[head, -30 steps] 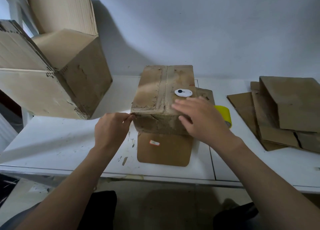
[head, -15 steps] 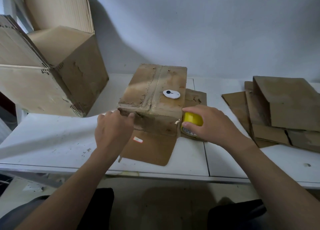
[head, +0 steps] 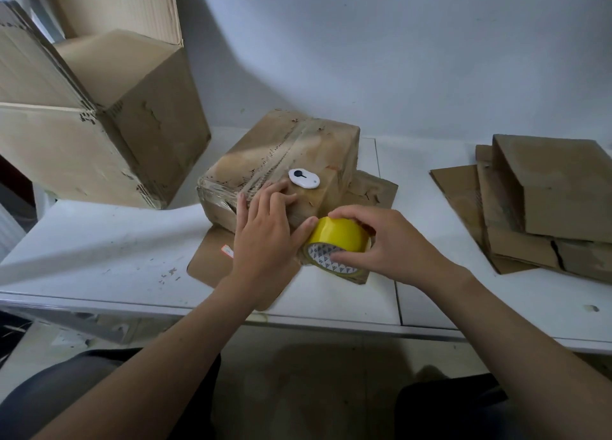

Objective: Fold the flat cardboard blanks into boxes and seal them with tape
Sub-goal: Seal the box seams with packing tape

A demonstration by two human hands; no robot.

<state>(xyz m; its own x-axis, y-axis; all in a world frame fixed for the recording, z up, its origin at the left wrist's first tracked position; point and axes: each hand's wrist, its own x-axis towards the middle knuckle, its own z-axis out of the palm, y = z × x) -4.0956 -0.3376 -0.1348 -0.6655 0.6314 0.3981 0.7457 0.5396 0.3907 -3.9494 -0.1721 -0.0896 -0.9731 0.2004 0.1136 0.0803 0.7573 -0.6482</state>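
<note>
A worn cardboard box (head: 298,154) lies on the white table (head: 99,247), turned at an angle, with tape along its top seam. A small white cutter (head: 303,178) rests on its top. My left hand (head: 265,234) presses flat against the box's near end, fingers straight, thumb touching the tape roll. My right hand (head: 387,241) grips the yellow tape roll (head: 337,242) against the box's near right corner. Open flaps (head: 212,260) lie flat on the table under the box.
Two large open cardboard boxes (head: 109,118) stand at the left, leaning against the wall. A pile of flat cardboard blanks (head: 546,201) lies at the right. The table's front edge runs just below my wrists.
The box has turned further to the left. My right hand brought the tape roll to the near corner. My left hand moved from the left corner to the box's near end.
</note>
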